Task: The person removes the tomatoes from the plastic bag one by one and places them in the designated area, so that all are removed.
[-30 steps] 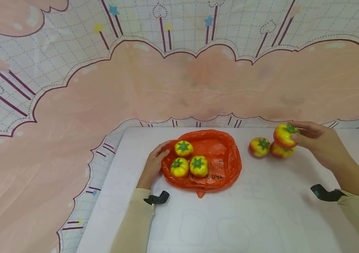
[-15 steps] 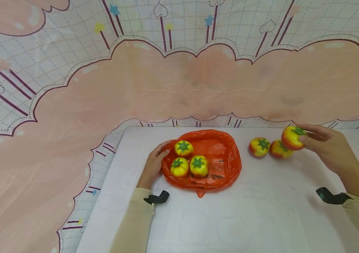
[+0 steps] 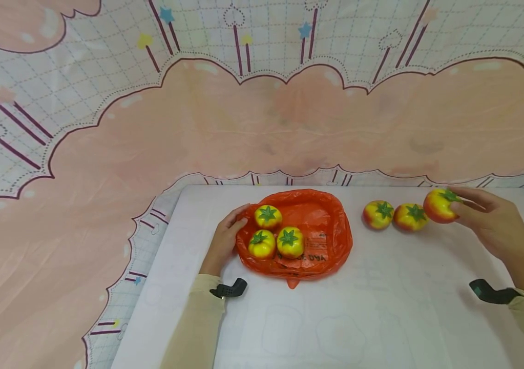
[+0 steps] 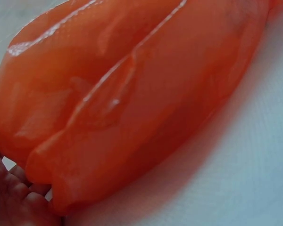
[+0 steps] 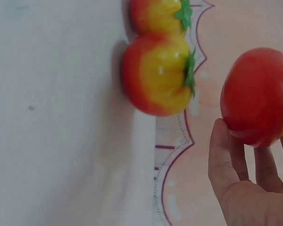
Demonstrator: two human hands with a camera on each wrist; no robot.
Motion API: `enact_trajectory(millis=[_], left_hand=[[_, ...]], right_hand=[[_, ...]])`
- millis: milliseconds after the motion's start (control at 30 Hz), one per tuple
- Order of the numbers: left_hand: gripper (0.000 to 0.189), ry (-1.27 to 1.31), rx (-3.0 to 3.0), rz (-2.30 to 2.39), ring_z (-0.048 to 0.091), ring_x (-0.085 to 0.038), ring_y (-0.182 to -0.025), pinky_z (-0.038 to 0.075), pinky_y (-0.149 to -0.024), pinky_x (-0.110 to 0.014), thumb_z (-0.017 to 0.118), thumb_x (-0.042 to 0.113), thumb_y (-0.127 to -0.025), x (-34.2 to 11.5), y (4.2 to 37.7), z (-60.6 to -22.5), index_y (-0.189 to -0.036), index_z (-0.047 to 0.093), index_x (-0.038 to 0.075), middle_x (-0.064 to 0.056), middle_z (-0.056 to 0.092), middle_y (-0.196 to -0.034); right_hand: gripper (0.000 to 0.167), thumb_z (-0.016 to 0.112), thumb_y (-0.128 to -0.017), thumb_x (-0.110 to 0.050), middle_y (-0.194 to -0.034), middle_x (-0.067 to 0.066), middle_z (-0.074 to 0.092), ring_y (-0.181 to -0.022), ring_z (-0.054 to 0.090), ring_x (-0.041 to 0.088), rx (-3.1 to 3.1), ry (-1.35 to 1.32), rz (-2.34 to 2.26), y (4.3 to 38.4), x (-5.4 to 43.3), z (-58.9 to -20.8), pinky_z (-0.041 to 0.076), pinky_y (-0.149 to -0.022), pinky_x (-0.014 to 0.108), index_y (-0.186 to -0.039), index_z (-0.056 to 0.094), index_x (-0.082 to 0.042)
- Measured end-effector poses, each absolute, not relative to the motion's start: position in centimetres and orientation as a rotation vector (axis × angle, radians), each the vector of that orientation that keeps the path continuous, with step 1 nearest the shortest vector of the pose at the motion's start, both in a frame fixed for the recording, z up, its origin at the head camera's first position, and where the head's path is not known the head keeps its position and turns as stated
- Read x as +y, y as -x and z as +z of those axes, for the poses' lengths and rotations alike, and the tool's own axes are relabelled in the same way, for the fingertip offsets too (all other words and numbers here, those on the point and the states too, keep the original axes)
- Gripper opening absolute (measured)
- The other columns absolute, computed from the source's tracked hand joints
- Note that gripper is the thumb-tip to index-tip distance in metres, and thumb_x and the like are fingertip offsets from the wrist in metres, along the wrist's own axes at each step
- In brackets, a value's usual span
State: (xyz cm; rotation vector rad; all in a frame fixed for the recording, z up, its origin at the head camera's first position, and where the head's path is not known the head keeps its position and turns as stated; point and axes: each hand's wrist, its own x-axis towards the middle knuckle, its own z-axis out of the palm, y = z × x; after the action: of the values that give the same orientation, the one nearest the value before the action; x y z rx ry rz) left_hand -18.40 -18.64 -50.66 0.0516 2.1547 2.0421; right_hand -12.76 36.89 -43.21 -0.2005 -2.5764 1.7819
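Note:
My right hand [image 3: 494,220] holds a red-and-yellow toy tomato [image 3: 440,206] by its side, thumb in front and fingers behind, above the right part of the table. In the right wrist view the tomato's red underside [image 5: 257,96] faces the camera. Two more tomatoes, one on the left [image 3: 378,214] and one on the right [image 3: 411,217], sit side by side just left of that hand. My left hand [image 3: 225,238] grips the left edge of a red plastic bag [image 3: 342,225], its fingers partly hidden by the plastic. Three tomatoes [image 3: 291,242] lie in the bag's left half.
The white table [image 3: 335,323] carries the bag and the tomatoes. Behind its far edge hangs a cloth [image 3: 289,128] printed with pink clouds and stars. A black wrist device [image 3: 229,288] sits on the left sleeve, another [image 3: 494,293] on the right.
My right hand has moved right and slightly nearer with its tomato, uncovering the tomato it overlapped, which has shifted slightly left. The left hand and bag stay put.

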Motion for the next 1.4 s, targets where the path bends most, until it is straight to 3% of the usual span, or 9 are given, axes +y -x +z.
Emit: enact_trajectory(millis=[200,700,1400], left_hand=[[0.039,-0.06,2.149,2.048,0.046,-0.018,-0.144,0.042,-0.117,-0.038,0.052,0.021,-0.105,-18.7,18.4,-50.6,-0.143,0.059,0.027,0.005,0.053,-0.151],[0.038,0.02,2.167,1.994,0.045,-0.02,-0.146,0.045,-0.114,-0.039,0.054,0.025,-0.104,-18.6,18.3,-50.5,-0.141,0.06,0.035,0.009,0.051,-0.152],[0.039,0.003,2.154,2.012,0.044,-0.021,-0.146,0.044,-0.114,-0.039,0.053,0.024,-0.104,-18.6,18.4,-50.6,-0.142,0.059,0.031,0.006,0.051,-0.153]], right_hand=[[0.05,0.064,-0.099,-0.009,-0.131,-0.017,0.051,-0.106,0.058,-0.008,-2.218,0.132,2.189,12.5,37.6,-44.0,0.055,-0.078,0.007,-0.148,0.054,-0.015],[0.041,0.064,-0.099,-0.005,-0.123,-0.018,0.055,-0.097,0.06,-0.006,-2.041,0.25,2.395,12.5,38.7,-45.7,0.058,-0.072,0.011,-0.137,0.064,-0.019],[0.041,0.065,-0.098,-0.004,-0.121,-0.019,0.056,-0.097,0.062,-0.006,-2.002,0.297,2.435,12.7,39.3,-47.1,0.059,-0.071,0.013,-0.136,0.066,-0.018]])
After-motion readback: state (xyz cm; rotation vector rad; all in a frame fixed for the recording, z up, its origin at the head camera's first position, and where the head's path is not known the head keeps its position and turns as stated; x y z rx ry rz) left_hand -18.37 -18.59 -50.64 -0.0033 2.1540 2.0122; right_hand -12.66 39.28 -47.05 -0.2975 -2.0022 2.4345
